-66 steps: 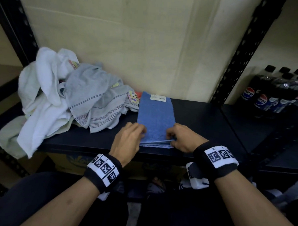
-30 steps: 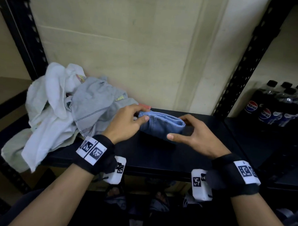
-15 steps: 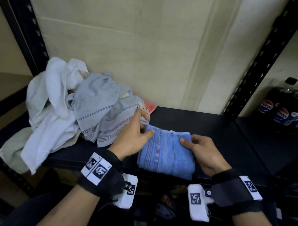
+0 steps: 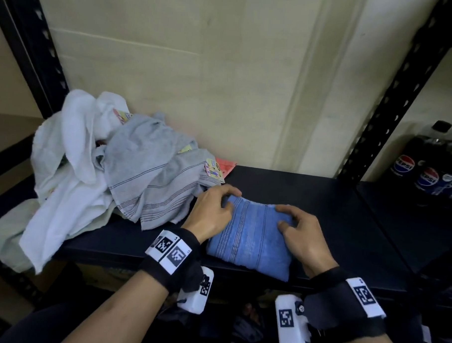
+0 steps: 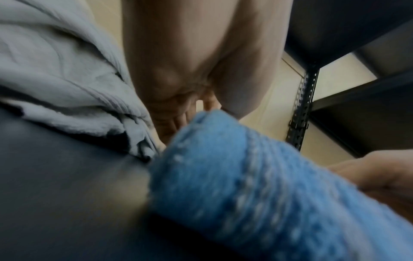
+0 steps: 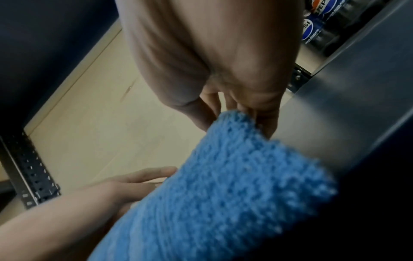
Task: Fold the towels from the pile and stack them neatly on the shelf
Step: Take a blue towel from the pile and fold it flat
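From the head view, a folded blue towel point(image 4: 253, 240) lies on the black shelf point(image 4: 347, 218), its near edge hanging a little past the shelf's front lip; the left hand point(image 4: 212, 212) sits at the towel's 10 o'clock corner, fingers curled over the far edge, and the right hand point(image 4: 300, 231) sits at its 2 o'clock corner, fingers bent onto the cloth with the thumb on top; each hand's grip looks closed on the towel's edge. At 9 o'clock from the towel, just beside the left hand, a pile of towels point(image 4: 95, 170) is heaped, white ones at the far left draping over the shelf's edge and a grey striped one point(image 4: 152, 178) on top toward the middle; a small red item point(image 4: 226, 166) lies against the wall behind the pile; at 3 o'clock, on a neighbouring shelf, stand dark cola bottles point(image 4: 427, 169).

From the left wrist view, blurred, the left palm point(image 5: 190, 58) comes down from 12 o'clock with its fingertips behind the blue towel point(image 5: 257, 194); the grey cloth point(image 5: 73, 88) bunches at 9 o'clock; the right hand point(image 5: 380, 174) shows at 3 o'clock on the towel.

From the right wrist view, the right hand's point(image 6: 212, 53) fingertips clasp the towel's point(image 6: 223, 194) far corner; the left hand point(image 6: 134, 183) lies against its side at 9 o'clock; bottles point(image 6: 324, 23) show at 1 o'clock.
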